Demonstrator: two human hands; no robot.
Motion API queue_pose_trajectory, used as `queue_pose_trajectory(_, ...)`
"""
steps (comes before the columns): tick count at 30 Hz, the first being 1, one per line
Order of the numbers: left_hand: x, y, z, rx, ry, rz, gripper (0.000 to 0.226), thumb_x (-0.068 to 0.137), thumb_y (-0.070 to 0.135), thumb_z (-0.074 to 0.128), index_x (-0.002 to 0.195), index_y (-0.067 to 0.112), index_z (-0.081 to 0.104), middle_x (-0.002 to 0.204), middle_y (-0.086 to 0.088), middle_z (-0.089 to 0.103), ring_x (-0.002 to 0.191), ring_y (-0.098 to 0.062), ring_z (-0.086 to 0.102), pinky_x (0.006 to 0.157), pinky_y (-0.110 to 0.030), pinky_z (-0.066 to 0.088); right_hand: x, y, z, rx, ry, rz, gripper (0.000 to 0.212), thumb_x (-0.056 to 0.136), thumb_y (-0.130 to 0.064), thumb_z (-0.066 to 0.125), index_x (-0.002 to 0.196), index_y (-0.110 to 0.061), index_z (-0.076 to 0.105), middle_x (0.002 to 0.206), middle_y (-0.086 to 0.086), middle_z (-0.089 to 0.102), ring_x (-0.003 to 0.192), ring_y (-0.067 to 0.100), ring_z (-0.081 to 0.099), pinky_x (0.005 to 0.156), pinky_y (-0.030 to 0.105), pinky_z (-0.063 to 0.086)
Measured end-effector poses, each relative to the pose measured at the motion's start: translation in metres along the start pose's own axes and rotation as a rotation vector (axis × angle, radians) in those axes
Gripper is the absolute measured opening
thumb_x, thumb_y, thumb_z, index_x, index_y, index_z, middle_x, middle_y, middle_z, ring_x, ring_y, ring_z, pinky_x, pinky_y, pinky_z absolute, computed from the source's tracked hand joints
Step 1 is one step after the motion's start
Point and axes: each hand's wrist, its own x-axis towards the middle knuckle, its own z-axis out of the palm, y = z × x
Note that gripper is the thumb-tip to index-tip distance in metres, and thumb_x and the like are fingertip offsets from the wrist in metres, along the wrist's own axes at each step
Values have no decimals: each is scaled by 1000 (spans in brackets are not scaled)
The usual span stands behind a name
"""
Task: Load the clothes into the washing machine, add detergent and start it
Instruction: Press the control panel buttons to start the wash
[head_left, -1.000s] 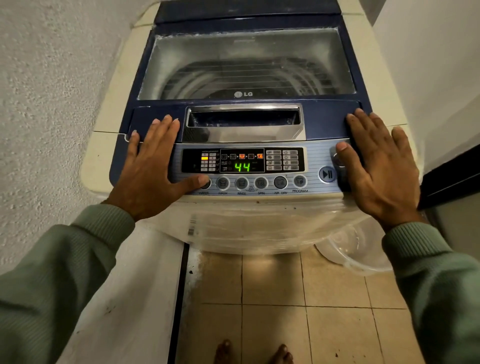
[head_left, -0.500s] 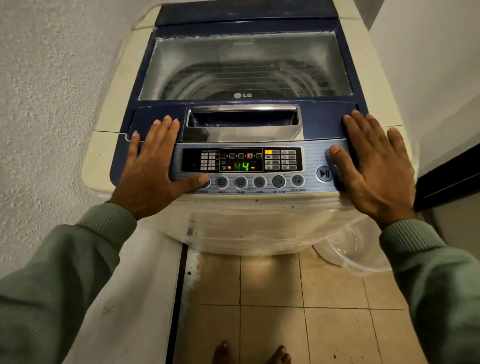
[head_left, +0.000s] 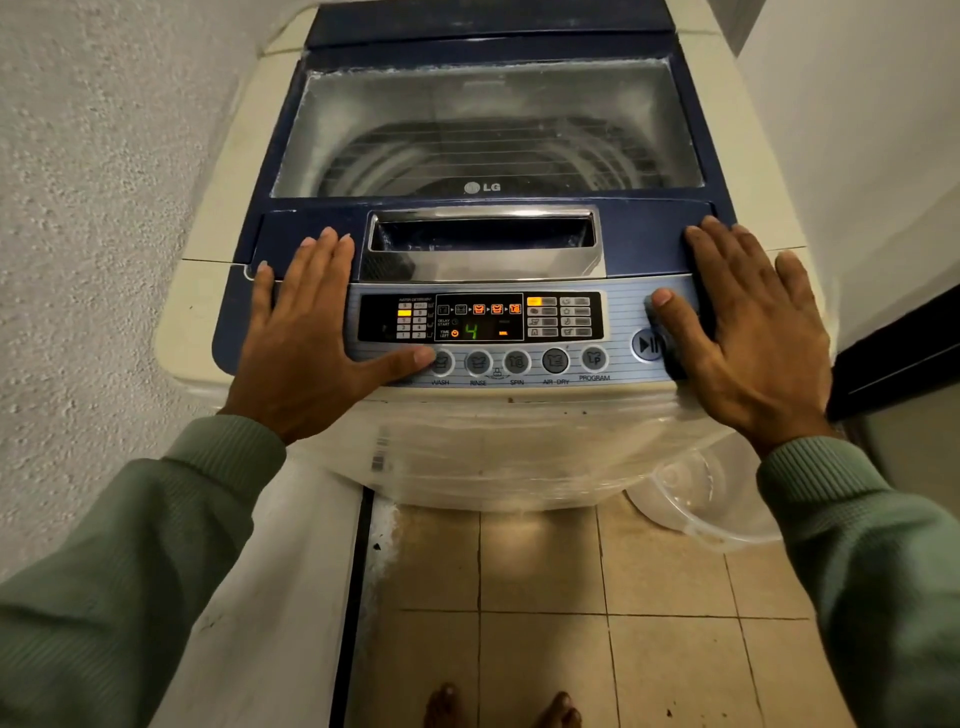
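Left fingers: I read my left hand (head_left: 306, 332) as flat and spread, gripping nothing; fingertips on the blue lid frame, thumb tip touching the round WASH button (head_left: 441, 360).
Right fingers: my right hand (head_left: 748, 332) is likewise flat and open, holding nothing; its thumb lies just above the start/pause button (head_left: 648, 344), and I cannot tell whether it presses it.
Sleeves: green knit cuffs on both wrists.
Control panel (head_left: 480, 323): lit; orange cycle icons, a yellow level light, a green digit "4" visible, the second digit unreadable. Buttons read WASH, RINSE, SPIN, AIR DRY, PROGRAM.
Lid handle (head_left: 483, 241): chrome recess between my two hands; I judge it the proper place to lift, if lifting were needed.
Lid window (head_left: 488, 124): shut, cloudy glass; drum ribs show through, clothes not discernible.
Washing machine (head_left: 208, 306): top-loader, cream body, blue top, directly before me, between a rough wall and a white panel.
Handling: I judge the cabinet heavy and rigid, not to be shifted; the glass lid is fragile, so close it softly; the buttons want one light, short press; plastic wrap on the front looks slippery.
Clear plastic bowl (head_left: 696, 499): on the tiled floor, right of the machine's base.
Task standing: lit display suggests a programme is set or running.
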Motion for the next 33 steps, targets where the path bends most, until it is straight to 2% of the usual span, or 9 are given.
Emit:
queue_pose_trajectory(19, 0, 11, 3, 63, -4, -54, 137, 54, 100, 18, 153, 5, 10, 161, -14, 9, 149, -25, 4, 118, -56, 0, 0, -1, 1, 1, 16, 7, 74, 92, -64, 17, 152, -22, 27, 159, -1, 24, 148, 16, 17, 121, 42, 8)
queue_pose_trajectory(25, 2, 16, 2, -3, -18, -92, 141, 50, 102, 18, 153, 8, 7, 162, -11, 4, 149, -24, -1, 117, -54, -4, 0, -3, 2, 10, 12, 21, 74, 92, -65, 17, 152, -22, 27, 159, -2, 23, 148, 15, 16, 121, 41, 6)
queue_pose_trajectory(33, -2, 18, 2, 29, -5, -77, 138, 54, 101, 16, 153, 5, 11, 161, -13, 9, 149, -25, 4, 117, -57, -1, 0, -3, 0, 4, 21, 8, 72, 93, -63, 20, 151, -21, 29, 159, -1, 25, 147, 16, 18, 121, 43, 9)
